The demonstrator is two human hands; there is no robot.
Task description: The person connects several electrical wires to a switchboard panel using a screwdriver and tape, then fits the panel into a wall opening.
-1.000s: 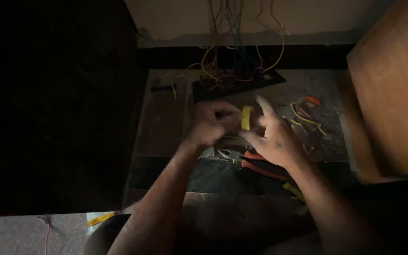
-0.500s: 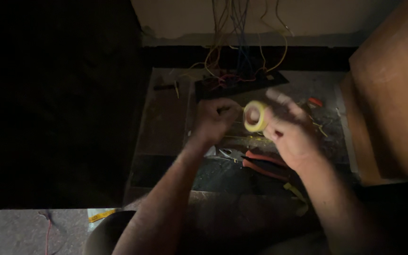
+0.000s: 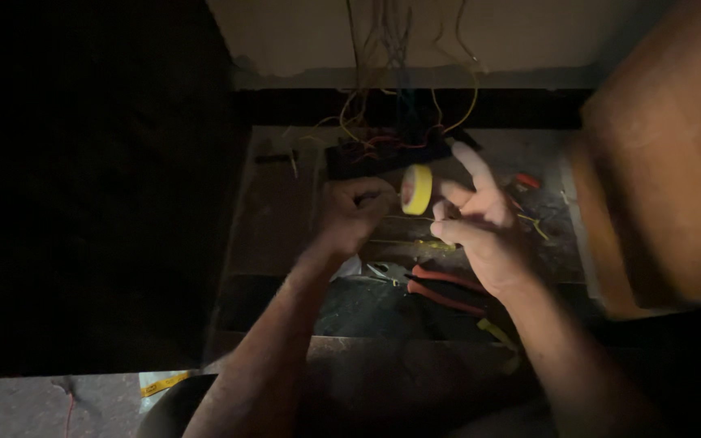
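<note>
A yellow roll of tape (image 3: 417, 189), raised and turned edge-on since a moment earlier, is pinched at its rim by the right hand (image 3: 480, 227), while a thin wire (image 3: 406, 217) is gripped in the closed left hand (image 3: 354, 212) above the bench (image 3: 273, 219), beside red-handled pliers (image 3: 436, 285).

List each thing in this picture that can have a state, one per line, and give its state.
Left hand: closed in a fist, pinching a thin wire.
Right hand: holding the roll of tape, forefinger raised.
Roll of tape: yellow, held on edge off the ledge.
Pliers: red handles, lying flat, untouched.
Wires: loose, hanging from the wall.
</note>
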